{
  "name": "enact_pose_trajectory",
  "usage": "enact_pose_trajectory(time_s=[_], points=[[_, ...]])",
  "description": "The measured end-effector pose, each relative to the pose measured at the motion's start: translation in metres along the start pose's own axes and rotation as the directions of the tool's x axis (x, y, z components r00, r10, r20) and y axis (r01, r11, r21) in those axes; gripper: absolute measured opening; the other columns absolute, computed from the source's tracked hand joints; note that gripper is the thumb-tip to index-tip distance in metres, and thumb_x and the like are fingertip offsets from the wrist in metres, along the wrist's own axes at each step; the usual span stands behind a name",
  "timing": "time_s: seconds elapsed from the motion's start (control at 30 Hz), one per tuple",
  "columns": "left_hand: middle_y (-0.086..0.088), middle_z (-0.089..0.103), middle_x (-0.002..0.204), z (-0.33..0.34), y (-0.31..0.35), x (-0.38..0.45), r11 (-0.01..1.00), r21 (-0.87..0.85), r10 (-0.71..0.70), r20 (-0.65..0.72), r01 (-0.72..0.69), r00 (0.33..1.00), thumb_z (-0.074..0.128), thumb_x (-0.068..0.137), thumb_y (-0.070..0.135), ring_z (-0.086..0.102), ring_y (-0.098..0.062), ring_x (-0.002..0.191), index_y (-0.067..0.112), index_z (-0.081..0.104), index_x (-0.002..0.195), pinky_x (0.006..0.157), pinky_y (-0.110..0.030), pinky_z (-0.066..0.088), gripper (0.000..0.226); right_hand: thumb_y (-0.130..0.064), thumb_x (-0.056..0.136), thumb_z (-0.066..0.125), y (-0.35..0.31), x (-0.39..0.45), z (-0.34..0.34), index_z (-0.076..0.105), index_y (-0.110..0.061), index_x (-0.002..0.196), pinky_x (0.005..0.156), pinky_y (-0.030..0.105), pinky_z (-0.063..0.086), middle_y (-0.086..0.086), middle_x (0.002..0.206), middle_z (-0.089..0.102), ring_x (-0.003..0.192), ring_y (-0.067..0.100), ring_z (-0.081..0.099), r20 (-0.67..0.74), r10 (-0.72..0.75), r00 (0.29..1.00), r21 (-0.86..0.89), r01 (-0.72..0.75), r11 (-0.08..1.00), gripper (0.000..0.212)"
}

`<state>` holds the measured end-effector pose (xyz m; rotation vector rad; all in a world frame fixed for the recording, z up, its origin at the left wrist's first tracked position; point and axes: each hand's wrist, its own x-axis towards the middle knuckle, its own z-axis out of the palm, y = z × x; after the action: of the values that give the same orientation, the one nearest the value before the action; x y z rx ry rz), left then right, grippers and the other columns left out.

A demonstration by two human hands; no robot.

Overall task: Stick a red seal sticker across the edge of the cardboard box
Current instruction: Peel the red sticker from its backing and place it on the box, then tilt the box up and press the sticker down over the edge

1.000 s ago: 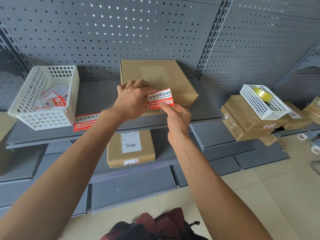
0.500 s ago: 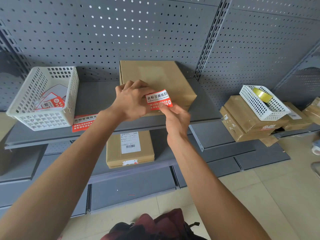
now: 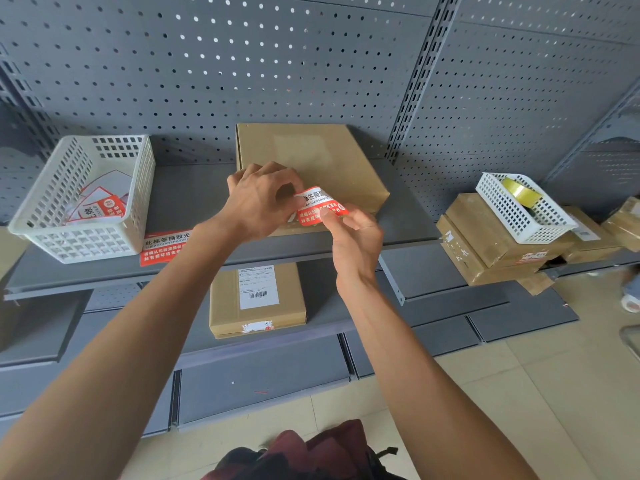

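Sticker (image 3: 320, 206) now curled, formerly flat

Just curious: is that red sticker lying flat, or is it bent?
Bent. The red sticker arches upward between the left hand and right hand, held above the cardboard box, not pressed flat.

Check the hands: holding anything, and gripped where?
Both hold the red seal sticker: left hand pinches its left end, right hand its lower right edge. It curls above the cardboard box.

grey pegboard wall (image 3: 311, 64) backs grey metal shelves (image 3: 194, 199) above beige floor tiles (image 3: 554, 393).
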<state>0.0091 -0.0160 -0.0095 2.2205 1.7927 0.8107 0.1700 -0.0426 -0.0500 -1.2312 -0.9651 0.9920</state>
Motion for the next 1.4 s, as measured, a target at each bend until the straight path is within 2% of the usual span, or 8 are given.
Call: enact_pose_trajectory(time_s=[0.13, 0.3, 0.67, 0.83, 0.93, 1.03, 1.23, 1.4], points=[[0.010, 0.060, 0.121, 0.001, -0.001, 0.001, 1.000, -0.003, 0.014, -0.003, -0.014, 1.000, 0.062, 0.092, 0.039, 0.048, -0.028, 0.117, 0.036, 0.062, 0.096, 0.092, -0.040, 0.022, 0.005, -0.007, 0.082, 0.078, -0.005, 0.001, -0.008, 0.073, -0.016, 0.075, 0.077, 0.019, 0.051, 0.014, 0.089, 0.075, 0.083, 0.012, 0.067, 0.006, -0.011, 1.000, 0.040, 0.011, 0.999, 0.012], [0.017, 0.056, 0.112, -0.001, 0.000, 0.002, 1.000, -0.029, 0.012, -0.005, -0.012, 1.000, 0.064, 0.090, 0.044, 0.049, -0.025, 0.114, 0.037, 0.064, 0.095, 0.095, -0.041, 0.024, 0.009, -0.010, 0.082, 0.079, -0.009, -0.002, -0.010, 0.075, -0.015, 0.078, 0.077, 0.017, 0.050, 0.016, 0.096, 0.077, 0.086, 0.014, 0.069, 0.021, -0.005, 1.000, 0.060, 0.004, 0.998, 0.008], [0.018, 0.057, 0.129, -0.007, 0.007, -0.009, 0.986, -0.169, -0.041, -0.187, 0.009, 0.982, 0.064, 0.090, 0.054, 0.042, -0.016, 0.126, 0.037, 0.067, 0.104, 0.106, -0.042, 0.023, 0.022, -0.011, 0.086, 0.077, -0.034, -0.004, -0.009, 0.076, -0.019, 0.082, 0.062, 0.010, 0.048, -0.005, 0.080, 0.075, 0.067, -0.002, 0.064, 0.075, 0.013, 0.997, 0.148, -0.024, 0.989, 0.009], [0.023, 0.061, 0.122, -0.011, 0.017, -0.011, 0.931, -0.360, -0.138, -0.202, 0.057, 0.970, 0.061, 0.084, 0.062, 0.048, -0.011, 0.123, 0.040, 0.065, 0.087, 0.111, -0.050, 0.032, 0.022, -0.013, 0.088, 0.077, -0.049, -0.005, -0.005, 0.075, -0.022, 0.082, 0.072, 0.016, 0.053, -0.015, 0.076, 0.076, 0.074, -0.003, 0.068, 0.137, 0.009, 0.991, 0.192, -0.036, 0.981, 0.011], [0.014, 0.068, 0.118, -0.012, 0.022, -0.011, 0.850, -0.527, -0.155, -0.223, 0.015, 0.962, 0.068, 0.087, 0.048, 0.058, -0.007, 0.119, 0.029, 0.070, 0.087, 0.110, -0.043, 0.038, 0.020, -0.014, 0.089, 0.075, -0.054, -0.005, -0.004, 0.074, -0.022, 0.084, 0.070, 0.016, 0.053, -0.014, 0.077, 0.076, 0.074, -0.003, 0.069, 0.174, 0.011, 0.985, 0.220, -0.050, 0.974, 0.010], [0.006, 0.071, 0.115, -0.016, 0.029, -0.012, 0.785, -0.619, -0.192, -0.234, 0.006, 0.953, 0.072, 0.090, 0.032, 0.063, -0.004, 0.112, 0.017, 0.070, 0.084, 0.107, -0.036, 0.043, 0.016, -0.016, 0.090, 0.075, -0.055, -0.003, -0.007, 0.074, -0.021, 0.089, 0.078, 0.021, 0.052, -0.012, 0.083, 0.077, 0.079, -0.003, 0.069, 0.192, 0.010, 0.981, 0.202, -0.049, 0.978, 0.004], [0.016, 0.067, 0.113, -0.014, 0.032, -0.012, 0.865, -0.500, -0.206, -0.289, 0.036, 0.935, 0.070, 0.086, 0.043, 0.055, -0.008, 0.118, 0.024, 0.072, 0.083, 0.109, -0.047, 0.039, 0.019, -0.023, 0.091, 0.075, -0.053, 0.006, -0.016, 0.075, -0.020, 0.099, 0.087, 0.025, 0.048, -0.008, 0.098, 0.079, 0.095, 0.001, 0.070, 0.244, -0.022, 0.970, 0.131, -0.010, 0.991, 0.008], [0.020, 0.066, 0.110, -0.007, 0.044, -0.013, 0.881, -0.472, -0.221, -0.344, 0.035, 0.913, 0.062, 0.085, 0.050, 0.053, -0.004, 0.116, 0.033, 0.070, 0.079, 0.110, -0.052, 0.035, 0.019, -0.031, 0.086, 0.079, -0.048, 0.010, -0.014, 0.059, -0.015, 0.124, 0.082, 0.020, 0.052, 0.005, 0.126, 0.069, 0.112, 0.010, 0.068, 0.208, -0.015, 0.978, 0.126, -0.012, 0.992, 0.045]])
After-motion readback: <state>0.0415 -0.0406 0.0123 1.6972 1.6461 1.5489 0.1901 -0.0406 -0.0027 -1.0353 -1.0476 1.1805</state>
